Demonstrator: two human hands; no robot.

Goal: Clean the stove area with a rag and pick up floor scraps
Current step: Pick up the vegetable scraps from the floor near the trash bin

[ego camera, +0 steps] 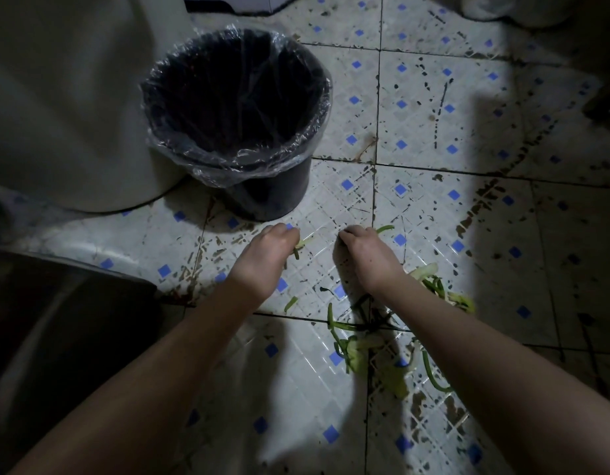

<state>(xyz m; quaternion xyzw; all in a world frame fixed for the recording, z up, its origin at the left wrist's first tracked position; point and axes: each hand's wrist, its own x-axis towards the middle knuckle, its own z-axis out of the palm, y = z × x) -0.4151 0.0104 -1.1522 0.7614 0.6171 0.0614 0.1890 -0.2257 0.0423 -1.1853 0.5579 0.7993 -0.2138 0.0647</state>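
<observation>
Green vegetable peel scraps (368,341) lie scattered on the tiled floor (434,207), mostly under and beside my right forearm. My left hand (267,253) hangs low over the floor with curled fingers holding a pale green scrap (298,246) that dangles from it. My right hand (360,250) reaches down to the floor with curled fingers; a thin green strip (385,229) pokes out past its far side, and whether the fingers grip it is unclear. A black bin (238,118) lined with a clear bag stands just beyond both hands.
A large white rounded appliance (67,108) stands left of the bin. A dark metal surface (56,320) fills the lower left. The floor is stained with dark specks, and more peels (444,289) lie to the right in shadow.
</observation>
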